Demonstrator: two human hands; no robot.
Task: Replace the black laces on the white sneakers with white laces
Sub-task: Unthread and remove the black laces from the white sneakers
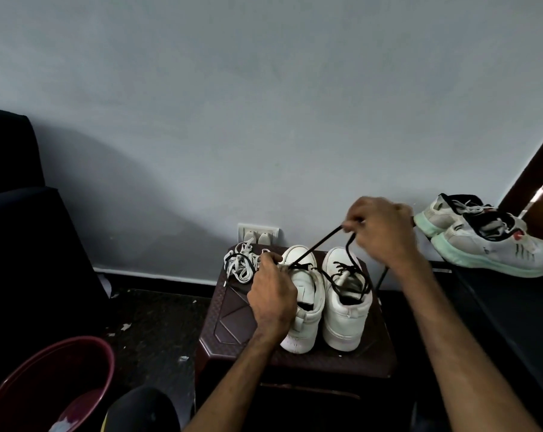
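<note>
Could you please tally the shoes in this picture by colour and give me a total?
White sneakers with black laces, on the brown stool: 2
Grey running shoes with mint-green soles, off to the right: 2
Total: 4

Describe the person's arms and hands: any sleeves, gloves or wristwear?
The left forearm and right forearm are bare to the frame edge, no sleeves showing. The left hand and right hand wear no gloves; neither wrist carries a watch or band. Rings: cannot tell.
</note>
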